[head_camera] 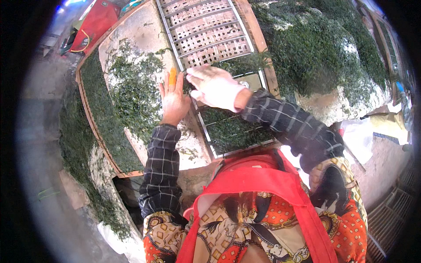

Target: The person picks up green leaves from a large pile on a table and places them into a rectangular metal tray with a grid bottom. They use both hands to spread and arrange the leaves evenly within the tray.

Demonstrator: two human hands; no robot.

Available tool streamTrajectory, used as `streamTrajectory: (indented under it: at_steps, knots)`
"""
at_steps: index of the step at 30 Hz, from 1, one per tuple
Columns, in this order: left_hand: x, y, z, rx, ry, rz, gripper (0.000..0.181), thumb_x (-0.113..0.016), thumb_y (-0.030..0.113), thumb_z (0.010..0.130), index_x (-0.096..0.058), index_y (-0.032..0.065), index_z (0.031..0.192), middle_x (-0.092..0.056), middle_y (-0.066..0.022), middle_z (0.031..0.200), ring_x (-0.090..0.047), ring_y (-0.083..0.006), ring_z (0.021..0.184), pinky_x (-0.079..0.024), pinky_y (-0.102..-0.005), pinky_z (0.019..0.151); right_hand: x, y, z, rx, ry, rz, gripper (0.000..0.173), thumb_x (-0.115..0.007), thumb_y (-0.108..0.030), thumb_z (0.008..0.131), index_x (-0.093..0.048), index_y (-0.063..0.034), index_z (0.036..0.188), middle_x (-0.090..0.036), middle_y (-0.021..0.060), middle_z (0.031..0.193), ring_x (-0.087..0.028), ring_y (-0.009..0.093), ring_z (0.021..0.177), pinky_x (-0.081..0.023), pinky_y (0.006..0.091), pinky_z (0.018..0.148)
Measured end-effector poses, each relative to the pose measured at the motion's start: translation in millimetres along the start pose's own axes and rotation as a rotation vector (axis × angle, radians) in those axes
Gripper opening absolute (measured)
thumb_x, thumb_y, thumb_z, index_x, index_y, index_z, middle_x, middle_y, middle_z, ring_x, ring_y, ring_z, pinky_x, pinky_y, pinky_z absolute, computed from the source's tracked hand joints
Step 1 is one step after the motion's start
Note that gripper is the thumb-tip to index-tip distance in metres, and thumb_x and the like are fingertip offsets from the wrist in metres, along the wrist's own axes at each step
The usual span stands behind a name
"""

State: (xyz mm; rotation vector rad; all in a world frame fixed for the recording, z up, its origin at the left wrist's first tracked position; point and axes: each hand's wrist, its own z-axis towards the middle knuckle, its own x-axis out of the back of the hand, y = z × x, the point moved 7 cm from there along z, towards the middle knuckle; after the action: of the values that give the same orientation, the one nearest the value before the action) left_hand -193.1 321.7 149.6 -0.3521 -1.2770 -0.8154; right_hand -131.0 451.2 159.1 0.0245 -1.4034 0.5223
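Before me lies a metal grid frame (pixel 241 26) divided by crossbars, over a woven bamboo mat (pixel 213 39). The farther sections show bare weave, while dark green leafy strands (pixel 235 138) fill several nearer ones. My left hand (pixel 176 102), bare apart from an orange finger cover (pixel 172 77), is at the grid's left rail with its fingers slightly apart. Across the grid reaches my right hand (pixel 217 83) in a pale glove, its fingers stretched out and its thumb apart. I see nothing held in either hand; the right palm is hidden. A pale flat piece (pixel 251 82) shows beneath my right wrist.
Loose green strands (pixel 135 88) cover a pale board on the left, and a large heap (pixel 312 49) lies on the right. Wooden edging (pixel 260 42) runs along the grid's right side. A red bag (pixel 95 28) stands far left; white sheeting (pixel 357 139) lies right.
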Motion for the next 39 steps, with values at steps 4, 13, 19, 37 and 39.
streamTrajectory:
  at_steps: [4, 13, 19, 37, 39]
  knots:
    - [-3.0, 1.0, 14.0, 0.027, -0.077, 0.138, 0.068, -0.067, 0.011, 0.068, -0.051, 0.0011, 0.133, -0.032, -0.022, 0.155, -0.021, -0.0392, 0.148, -0.012, -0.0626, 0.118, -20.7, -6.1, 5.3, 0.026, -0.025, -0.105, 0.059, -0.048, -0.043, 0.098, -0.052, -0.0011, 0.139, -0.039, 0.0156, 0.155, -0.038, 0.032, 0.143, -0.027, 0.0416, 0.119]
    - [0.3, 9.5, 35.9, -0.075, -0.076, 0.03, 0.028, -0.066, 0.008, 0.064, -0.071, 0.0053, 0.092, -0.057, -0.0198, 0.126, -0.047, -0.0391, 0.127, -0.033, -0.0548, 0.108, -19.1, -1.0, 2.9, -0.024, -0.069, -0.031, 0.059, -0.051, -0.042, 0.095, -0.053, -0.0004, 0.137, -0.045, 0.0153, 0.15, -0.041, 0.031, 0.141, -0.03, 0.0399, 0.117]
    - [-14.6, 17.9, 83.4, 0.195, -0.477, -0.482, 0.016, -0.064, 0.001, 0.08, -0.068, 0.0031, 0.096, -0.067, -0.0114, 0.104, -0.067, -0.0239, 0.089, -0.054, -0.038, 0.077, -11.9, -0.6, 6.2, -0.072, -0.188, -0.005, 0.063, -0.054, -0.045, 0.093, -0.05, -0.0014, 0.139, -0.049, 0.0175, 0.146, -0.04, 0.032, 0.141, -0.03, 0.0397, 0.117]
    - [-46.6, 62.1, 3.9, -0.26, -0.081, -0.123, 0.048, -0.05, 0.032, 0.101, -0.053, 0.0034, 0.139, -0.047, -0.0219, 0.147, -0.034, -0.0348, 0.144, -0.015, -0.0537, 0.121, 15.0, 56.9, -43.5, -0.582, 0.467, 0.231, 0.025, -0.053, -0.025, 0.091, -0.068, -0.0058, 0.099, -0.065, 0.0149, 0.104, -0.066, 0.032, 0.094, -0.054, 0.0423, 0.083]
    - [-44.0, 60.2, 4.5, -0.187, -0.108, -0.306, 0.049, -0.051, 0.031, 0.101, -0.05, 0.0039, 0.142, -0.046, -0.0213, 0.148, -0.034, -0.0347, 0.145, -0.016, -0.0531, 0.121, 6.7, 74.2, -48.4, -0.704, 0.417, 0.211, 0.026, -0.055, -0.025, 0.091, -0.067, -0.0053, 0.103, -0.065, 0.0179, 0.11, -0.067, 0.034, 0.097, -0.054, 0.044, 0.083]
